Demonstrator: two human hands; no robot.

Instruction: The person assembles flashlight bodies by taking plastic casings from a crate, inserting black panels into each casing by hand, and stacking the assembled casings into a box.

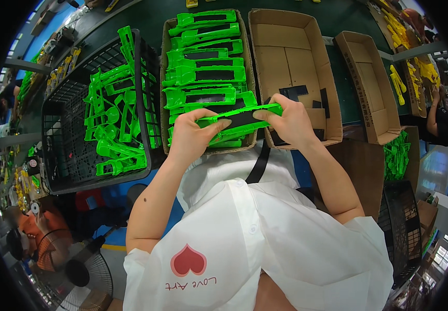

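Green parts heap in a black crate. Over the near right corner of the packed carton, the left hand pinches one end of a green frame, whose dark panel, partly thumb-covered, seems seated; the right hand, the other.

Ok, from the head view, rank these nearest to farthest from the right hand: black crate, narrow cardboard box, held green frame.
1. Green frame: held between the right hand and left hand.
2. Narrow cardboard box: off to the right.
3. Black crate: farthest, over on the left, past the left hand.
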